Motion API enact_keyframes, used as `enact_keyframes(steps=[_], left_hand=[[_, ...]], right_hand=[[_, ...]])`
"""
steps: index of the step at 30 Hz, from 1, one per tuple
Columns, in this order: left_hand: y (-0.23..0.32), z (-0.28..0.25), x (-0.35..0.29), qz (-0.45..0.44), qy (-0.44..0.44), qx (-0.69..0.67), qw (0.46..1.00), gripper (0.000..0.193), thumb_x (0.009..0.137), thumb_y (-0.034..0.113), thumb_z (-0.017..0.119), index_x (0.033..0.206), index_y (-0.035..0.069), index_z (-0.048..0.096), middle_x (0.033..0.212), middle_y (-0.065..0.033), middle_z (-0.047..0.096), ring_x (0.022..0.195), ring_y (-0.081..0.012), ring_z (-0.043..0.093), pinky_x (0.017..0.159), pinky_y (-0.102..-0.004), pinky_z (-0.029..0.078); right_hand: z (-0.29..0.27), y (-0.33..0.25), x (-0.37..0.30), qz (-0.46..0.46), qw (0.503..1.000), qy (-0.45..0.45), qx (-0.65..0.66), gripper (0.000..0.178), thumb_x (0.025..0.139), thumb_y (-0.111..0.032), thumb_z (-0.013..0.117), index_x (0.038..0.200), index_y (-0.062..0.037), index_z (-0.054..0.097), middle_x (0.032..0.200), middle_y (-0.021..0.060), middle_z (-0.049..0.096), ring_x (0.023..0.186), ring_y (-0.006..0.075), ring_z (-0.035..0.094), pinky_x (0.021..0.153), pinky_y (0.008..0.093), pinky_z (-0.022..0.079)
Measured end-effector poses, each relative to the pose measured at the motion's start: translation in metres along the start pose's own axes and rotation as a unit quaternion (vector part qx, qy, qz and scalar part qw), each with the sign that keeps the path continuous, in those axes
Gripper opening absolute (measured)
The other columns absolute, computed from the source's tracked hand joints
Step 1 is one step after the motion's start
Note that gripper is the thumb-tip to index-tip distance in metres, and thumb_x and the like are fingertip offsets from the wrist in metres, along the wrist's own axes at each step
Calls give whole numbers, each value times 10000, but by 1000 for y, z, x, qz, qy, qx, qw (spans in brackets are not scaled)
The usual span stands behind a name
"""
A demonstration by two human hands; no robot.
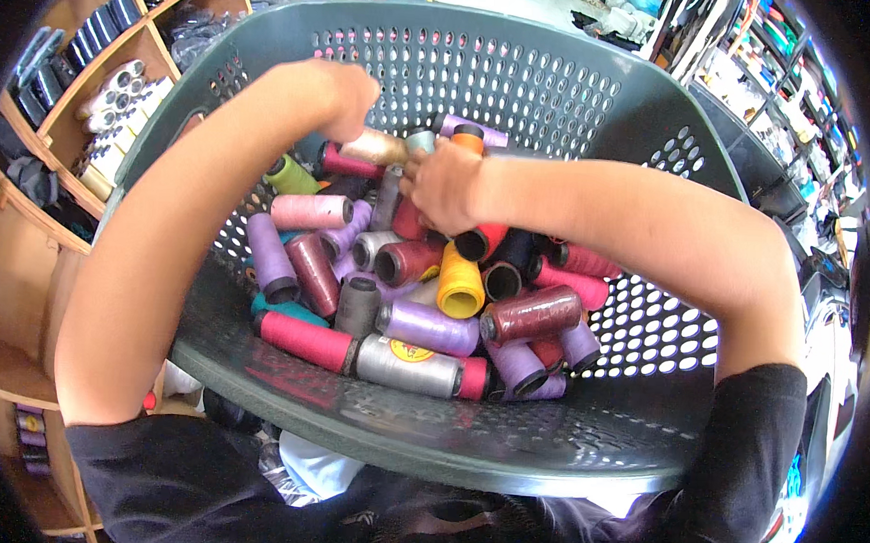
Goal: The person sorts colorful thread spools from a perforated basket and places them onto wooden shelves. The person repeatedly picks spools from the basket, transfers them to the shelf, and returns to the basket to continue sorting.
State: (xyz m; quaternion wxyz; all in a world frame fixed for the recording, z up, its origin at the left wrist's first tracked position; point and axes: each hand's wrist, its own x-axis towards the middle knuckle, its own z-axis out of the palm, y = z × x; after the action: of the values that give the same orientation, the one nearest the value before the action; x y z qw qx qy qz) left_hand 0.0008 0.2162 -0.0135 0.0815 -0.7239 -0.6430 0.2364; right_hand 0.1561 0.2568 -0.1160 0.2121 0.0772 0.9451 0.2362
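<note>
Nearly crosswise, beige spool (375,147) dips rightward; left hand (348,100) pinching it, right hand (445,187) grip: cannot tell.

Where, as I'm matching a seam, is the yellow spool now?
In the head view, the yellow spool lies near the middle of the basket, below the right hand, with a dark red spool close on its left.

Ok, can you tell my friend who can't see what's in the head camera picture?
A person's left hand and right hand, a beige spool between them, reach into a big, dark, hole-dotted basket of colourful thread spools. Wooden shelves stand at left.
</note>
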Motion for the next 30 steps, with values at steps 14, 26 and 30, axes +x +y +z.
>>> enact_keyframes(steps=[14,26,30], left_hand=[[13,-4,0,30,-55,-100,993,329,772,216,657,1004,-9,722,1047,-228,706,1009,-364,683,865,-445,544],[19,2,77,111,-374,-77,918,550,760,477,777,1153,114,650,1005,-97,670,983,-243,653,729,-477,564],[44,81,83,229,-356,-246,872,556,762,430,759,1187,93,633,1058,-112,668,1016,-262,652,781,-462,553]], right_hand=[[-117,-69,-183,16,988,43,-149,401,935,-255,494,1204,16,612,1161,176,641,1066,324,606,956,505,444],[-74,-84,-177,-75,996,-2,57,284,905,-223,554,982,-19,736,954,163,715,903,329,684,833,520,509],[-59,-88,-163,-104,988,-2,111,277,903,-225,556,970,-23,733,961,166,717,907,321,686,829,526,513]])
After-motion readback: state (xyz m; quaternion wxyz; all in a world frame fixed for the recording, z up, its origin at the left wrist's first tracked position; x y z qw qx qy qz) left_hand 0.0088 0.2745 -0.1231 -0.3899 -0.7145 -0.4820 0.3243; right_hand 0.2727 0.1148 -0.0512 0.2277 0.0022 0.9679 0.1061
